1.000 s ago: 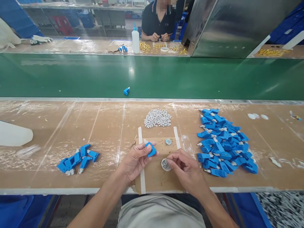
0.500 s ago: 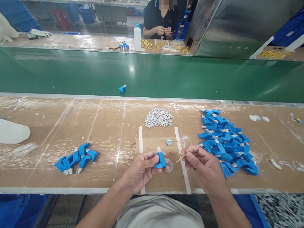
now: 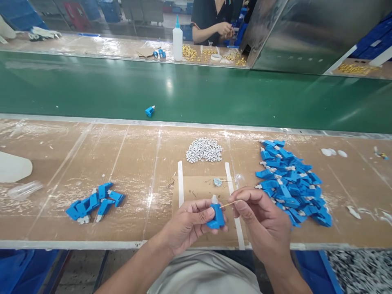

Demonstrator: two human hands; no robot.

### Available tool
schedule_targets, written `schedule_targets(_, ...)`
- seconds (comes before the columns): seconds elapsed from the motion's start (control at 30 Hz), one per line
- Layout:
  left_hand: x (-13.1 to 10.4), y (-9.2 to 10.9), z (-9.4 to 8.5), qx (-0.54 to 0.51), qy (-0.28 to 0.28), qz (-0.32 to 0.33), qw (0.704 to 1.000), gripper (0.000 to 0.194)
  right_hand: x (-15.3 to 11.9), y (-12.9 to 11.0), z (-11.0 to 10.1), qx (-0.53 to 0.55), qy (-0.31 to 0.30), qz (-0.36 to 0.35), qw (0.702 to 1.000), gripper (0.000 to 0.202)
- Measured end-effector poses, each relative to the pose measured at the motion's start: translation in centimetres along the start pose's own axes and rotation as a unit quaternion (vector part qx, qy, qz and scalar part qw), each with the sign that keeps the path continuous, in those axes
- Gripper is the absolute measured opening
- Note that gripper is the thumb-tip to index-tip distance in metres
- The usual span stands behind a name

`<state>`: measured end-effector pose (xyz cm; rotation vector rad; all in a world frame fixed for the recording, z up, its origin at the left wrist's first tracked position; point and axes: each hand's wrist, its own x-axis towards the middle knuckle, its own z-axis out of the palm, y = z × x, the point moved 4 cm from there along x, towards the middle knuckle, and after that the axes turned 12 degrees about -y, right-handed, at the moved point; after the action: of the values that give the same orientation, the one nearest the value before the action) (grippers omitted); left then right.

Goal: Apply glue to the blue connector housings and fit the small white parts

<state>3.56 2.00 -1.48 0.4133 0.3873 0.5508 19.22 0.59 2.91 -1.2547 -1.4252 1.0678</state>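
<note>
A blue plastic piece with a pale tip (image 3: 217, 217) is gripped upright between the thumb and fingers of my left hand (image 3: 191, 222). My right hand (image 3: 263, 220) pinches a thin wooden stick (image 3: 228, 204), and the stick's far end meets the upper side of the blue piece. Just beyond my hands, a small lump of light-blue material (image 3: 217, 182) lies on a cardboard sheet (image 3: 196, 188) with another thin stick by it. Farther off sits a heap of small whitish-grey bits (image 3: 204, 150).
Right of my hands lies a big pile of blue pieces (image 3: 289, 179); a smaller group (image 3: 92, 203) is at the left. One blue piece (image 3: 150, 110) rests on the green belt (image 3: 214, 94). Across it stand a white bottle (image 3: 177, 41) and a co-worker (image 3: 211, 24).
My left hand has moved right with the blue piece, and the stick in my right hand now touches it. The piece on the belt appears farther left. The co-worker's hands have shifted right.
</note>
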Motion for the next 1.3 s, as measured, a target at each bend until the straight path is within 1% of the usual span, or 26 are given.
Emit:
schedule_targets(0.13, 0.1, -0.1, 0.0, 0.000, -0.013, 0.002, 1.000, 0.022, -0.1, 0.2, 0.3, -0.007, -0.012, 0.004, 1.000, 0.008)
schedule_targets(0.2, 0.1, -0.1, 0.0, 0.001, -0.017, 0.003, 1.000, 0.022, -0.2, 0.1, 0.3, -0.022, -0.018, -0.004, 1.000, 0.007)
schedule_targets(0.33, 0.0, -0.3, -0.3, 0.006, -0.013, -0.002, 1.000, 0.025, -0.4, -0.2, 0.4, -0.082, -0.054, -0.052, 0.994, 0.011)
schedule_targets(0.47, 0.0, -0.3, -0.3, 0.025, -0.024, 0.006, 0.999, 0.027, -0.6, -0.7, 0.6, -0.139, -0.053, -0.112, 0.983, 0.018)
schedule_targets(0.57, 0.0, -0.3, -0.2, 0.027, -0.034, 0.009, 0.999, 0.025, -0.7, -0.9, 1.1, -0.158, -0.083, -0.127, 0.976, 0.020)
schedule_targets(0.63, -0.1, -0.3, -0.3, 0.015, -0.033, 0.008, 0.999, 0.024, -0.7, -0.9, 0.9, -0.126, -0.077, -0.113, 0.983, 0.018)
schedule_targets(0.73, -0.3, -0.2, -0.7, -0.016, -0.023, 0.004, 1.000, 0.025, -0.5, -0.7, -0.1, -0.047, -0.029, -0.062, 0.997, 0.010)
schedule_targets(0.8, -0.5, -0.1, -1.1, -0.032, -0.019, 0.006, 0.999, 0.025, -0.4, -0.3, -0.6, -0.045, -0.022, -0.031, 0.998, 0.009)
schedule_targets(0.87, -0.8, 0.1, -1.6, -0.041, -0.015, 0.012, 0.999, 0.024, -0.4, 0.4, -0.6, -0.086, -0.045, -0.017, 0.995, 0.011)
schedule_targets(1.0, -1.3, 0.5, -2.9, -0.049, -0.003, 0.033, 0.998, 0.024, -0.9, 2.4, 0.3, -0.160, -0.121, 0.010, 0.980, 0.012)
schedule_targets(1.03, -1.5, 0.6, -3.3, -0.050, -0.001, 0.041, 0.998, 0.024, -0.9, 2.8, 0.3, -0.171, -0.126, 0.019, 0.977, 0.013)
schedule_targets(1.1, -1.7, 0.9, -3.8, -0.057, 0.004, 0.051, 0.997, 0.024, -0.2, 3.1, -0.2, -0.193, -0.114, 0.031, 0.974, 0.016)
schedule_targets(1.17, -1.8, 1.0, -4.2, -0.067, 0.013, 0.052, 0.996, 0.025, 1.4, 3.2, -0.9, -0.220, -0.101, 0.039, 0.970, 0.017)
schedule_targets(1.23, -1.8, 1.1, -4.5, -0.075, 0.026, 0.051, 0.995, 0.024, 3.9, 3.2, -1.4, -0.263, -0.108, 0.036, 0.958, 0.016)
schedule_targets(1.3, -1.8, 1.1, -4.7, -0.077, 0.037, 0.057, 0.995, 0.024, 6.8, 3.3, -1.2, -0.328, -0.130, 0.010, 0.936, 0.013)
